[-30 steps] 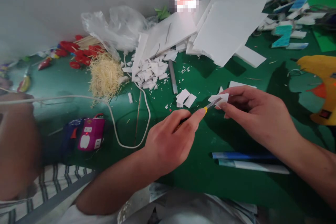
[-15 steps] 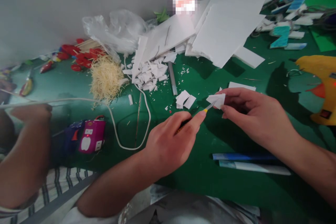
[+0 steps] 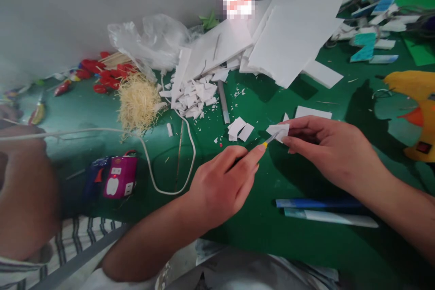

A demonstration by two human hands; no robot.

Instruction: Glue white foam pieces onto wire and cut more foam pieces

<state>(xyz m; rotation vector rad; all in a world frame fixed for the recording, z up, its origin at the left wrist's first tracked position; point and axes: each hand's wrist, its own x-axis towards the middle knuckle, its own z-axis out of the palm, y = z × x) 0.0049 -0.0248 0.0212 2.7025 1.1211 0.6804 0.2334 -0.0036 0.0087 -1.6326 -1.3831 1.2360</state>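
Observation:
My left hand [image 3: 226,183] is closed around a craft knife [image 3: 270,139], most of its handle hidden in my fist. Only the yellow tip and the thin blade show. Its blade lies against a small white foam board piece [image 3: 282,129]. Between thumb and fingertips, my right hand [image 3: 329,149] pinches that piece just above the table. Several cut white squares [image 3: 237,128] lie on the green surface to the left of the blade. Behind my right hand's fingers rests another flat white piece [image 3: 313,112].
Large white foam sheets [image 3: 299,27] and a heap of scraps [image 3: 197,95] lie at the back. A yellow glue gun [image 3: 419,113] is at right. Painted strips [image 3: 333,217] lie near my right forearm. A white cable [image 3: 149,170] loops beside a purple socket block [image 3: 119,176]. Another person's arm [image 3: 29,199] is at left.
Both hands have shifted very slightly, with the knife and the white piece still together. The other person's arm at the left has moved further left.

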